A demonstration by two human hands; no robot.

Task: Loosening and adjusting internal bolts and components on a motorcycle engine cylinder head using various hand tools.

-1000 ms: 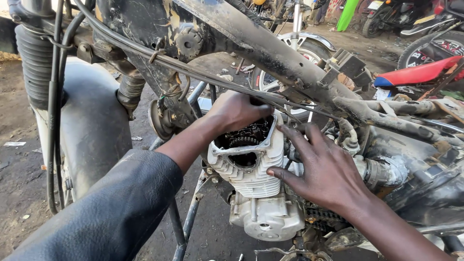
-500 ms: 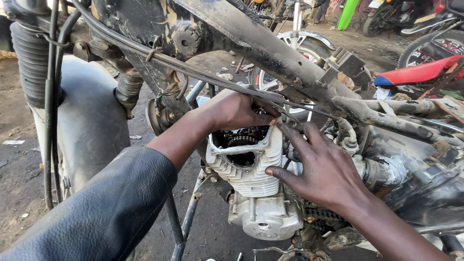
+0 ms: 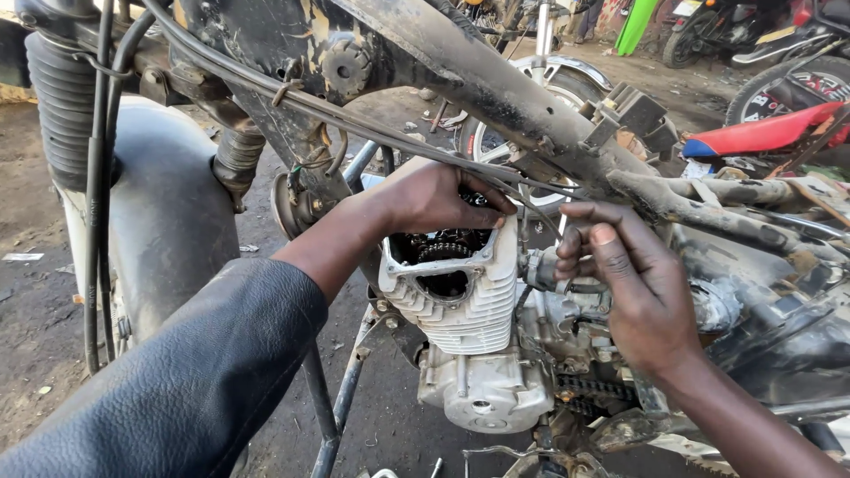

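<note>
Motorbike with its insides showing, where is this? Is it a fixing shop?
Probably an open-air motorbike repair spot. The stripped motorbike frame stands on a bare dirt ground, its engine is open with a left hand and right hand at it, and other parked motorbikes stand behind.

Bare, dark dirt ground (image 3: 35,345) carries the stripped motorcycle frame (image 3: 496,84). Small pebbles and a scrap of pale litter (image 3: 19,257) lie scattered on it. A metal stand leg (image 3: 341,394) rests on the ground beneath the engine.

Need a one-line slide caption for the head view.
Left hand reaches into open cylinder head; right hand pinches fitting beside it, under the motorcycle frame.
</note>
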